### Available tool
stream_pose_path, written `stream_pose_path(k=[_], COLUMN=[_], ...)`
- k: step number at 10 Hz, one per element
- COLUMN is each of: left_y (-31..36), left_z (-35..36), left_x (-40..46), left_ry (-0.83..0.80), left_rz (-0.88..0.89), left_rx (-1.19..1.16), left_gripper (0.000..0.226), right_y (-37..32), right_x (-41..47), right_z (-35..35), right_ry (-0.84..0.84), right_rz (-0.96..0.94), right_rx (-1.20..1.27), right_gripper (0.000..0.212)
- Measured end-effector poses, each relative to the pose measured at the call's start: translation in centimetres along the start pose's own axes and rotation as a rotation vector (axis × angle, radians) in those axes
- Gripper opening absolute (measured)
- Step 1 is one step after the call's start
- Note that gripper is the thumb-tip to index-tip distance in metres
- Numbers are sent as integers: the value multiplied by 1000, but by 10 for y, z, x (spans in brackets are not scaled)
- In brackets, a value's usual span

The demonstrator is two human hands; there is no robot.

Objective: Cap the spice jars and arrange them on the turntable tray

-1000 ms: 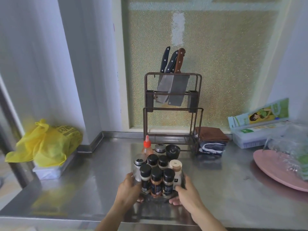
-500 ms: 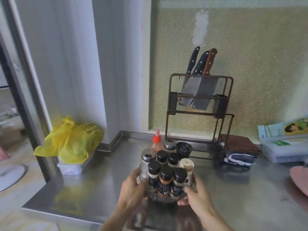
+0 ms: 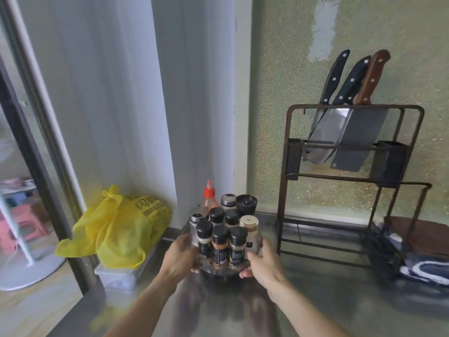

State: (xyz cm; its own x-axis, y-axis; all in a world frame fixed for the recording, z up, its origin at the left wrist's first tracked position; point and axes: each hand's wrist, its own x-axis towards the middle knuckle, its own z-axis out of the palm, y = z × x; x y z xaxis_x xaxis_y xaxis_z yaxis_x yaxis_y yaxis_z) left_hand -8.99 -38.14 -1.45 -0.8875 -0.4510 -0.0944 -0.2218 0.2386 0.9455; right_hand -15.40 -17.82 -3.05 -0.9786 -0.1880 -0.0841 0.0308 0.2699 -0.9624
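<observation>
**On the steel table, a loaded turntable held from both sides**

At the far left of the table (image 3: 340, 300), a yellow bag (image 3: 116, 227) slumps on a clear lidded box (image 3: 116, 277) against the wall. Next, the left hand (image 3: 181, 256) curls around the left rim of the turntable tray (image 3: 218, 269), fingers closed on it. The spice jars (image 3: 220, 244) stand packed upright on the tray, all capped as far as can be seen, a red-tipped squeeze bottle (image 3: 209, 200) at the back. The right hand (image 3: 261, 262) clasps the opposite rim the same way. Well to the right stands the knife rack (image 3: 349, 181), with folded cloths (image 3: 418, 254) beyond it.

The risk, I judge, is tipping: the jars are tall and crowded, so an uneven pull or a sudden spin of the tray could topple the outer ones onto the table.
</observation>
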Motion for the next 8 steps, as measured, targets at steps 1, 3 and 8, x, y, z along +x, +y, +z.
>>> stream_pose_path(k=[1, 3, 8], left_y=[-6, -20, -35], left_z=[0, 8, 4], left_x=[28, 59, 53], left_ry=[-2, -4, 48], left_rz=[-16, -30, -72], left_rx=[-28, -71, -15], left_gripper=[61, 36, 63], right_y=[3, 13, -3], right_x=[28, 54, 13], right_z=[9, 19, 3], right_ry=[-4, -6, -29], right_rz=[5, 39, 76], right_rx=[-31, -41, -130], right_gripper=[33, 37, 55])
